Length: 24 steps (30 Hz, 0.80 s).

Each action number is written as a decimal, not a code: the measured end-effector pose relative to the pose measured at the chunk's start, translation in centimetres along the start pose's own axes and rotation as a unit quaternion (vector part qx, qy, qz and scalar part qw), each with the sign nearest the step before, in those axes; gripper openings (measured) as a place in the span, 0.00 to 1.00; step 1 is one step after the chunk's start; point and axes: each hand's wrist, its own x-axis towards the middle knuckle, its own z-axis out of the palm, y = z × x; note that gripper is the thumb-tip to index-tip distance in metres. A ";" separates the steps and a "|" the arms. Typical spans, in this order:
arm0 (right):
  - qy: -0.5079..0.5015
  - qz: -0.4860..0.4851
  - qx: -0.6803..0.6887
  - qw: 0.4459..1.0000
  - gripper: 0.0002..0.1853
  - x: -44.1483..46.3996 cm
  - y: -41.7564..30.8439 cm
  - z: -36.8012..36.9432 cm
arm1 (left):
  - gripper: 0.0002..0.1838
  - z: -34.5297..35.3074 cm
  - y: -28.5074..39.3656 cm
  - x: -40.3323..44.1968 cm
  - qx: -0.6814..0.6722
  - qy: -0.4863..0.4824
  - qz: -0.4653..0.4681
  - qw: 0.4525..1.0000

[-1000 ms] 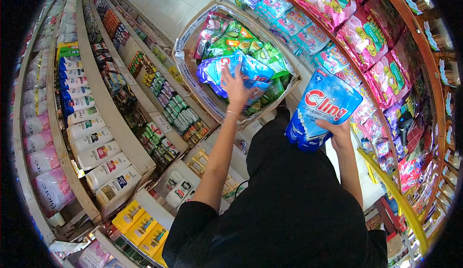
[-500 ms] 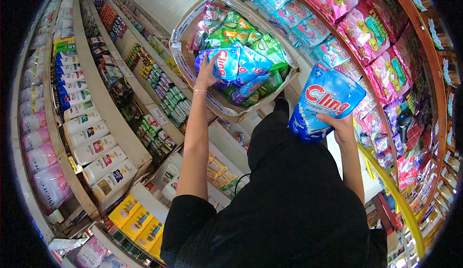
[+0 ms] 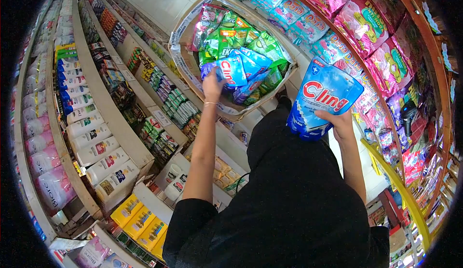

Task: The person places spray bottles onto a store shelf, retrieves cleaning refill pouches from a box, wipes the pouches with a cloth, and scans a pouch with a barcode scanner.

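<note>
My right hand (image 3: 338,124) grips a large blue Cling refill pouch (image 3: 324,97) by its lower right side, thumb across the front. The pouch is upright in front of my right leg. At the near left side of an open cardboard box (image 3: 182,63), my left hand (image 3: 212,86) closes on the lower end of another blue Cling pouch (image 3: 233,70), its fingers partly hidden. More blue pouches (image 3: 255,61) lie against that one. Behind them in the box are several green packs (image 3: 230,39) and a pink pack (image 3: 205,26).
Shelves on the left hold white shampoo bottles (image 3: 103,151) and pink pouches (image 3: 53,187). Yellow boxes (image 3: 141,220) stand at lower left. Bright pink packs (image 3: 359,24) line the right shelf. A yellow rail (image 3: 402,198) runs along the lower right.
My left hand has moved toward me and slightly right, from the top of the Cling pouch to its lower end. That pouch has shifted slightly right and down. My right hand still holds its pouch.
</note>
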 end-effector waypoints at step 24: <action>-0.046 0.138 0.173 0.974 0.22 4.6 2.8 5.5 | 0.15 4.2 2.5 -5.0 -0.033 0.081 0.159 0.983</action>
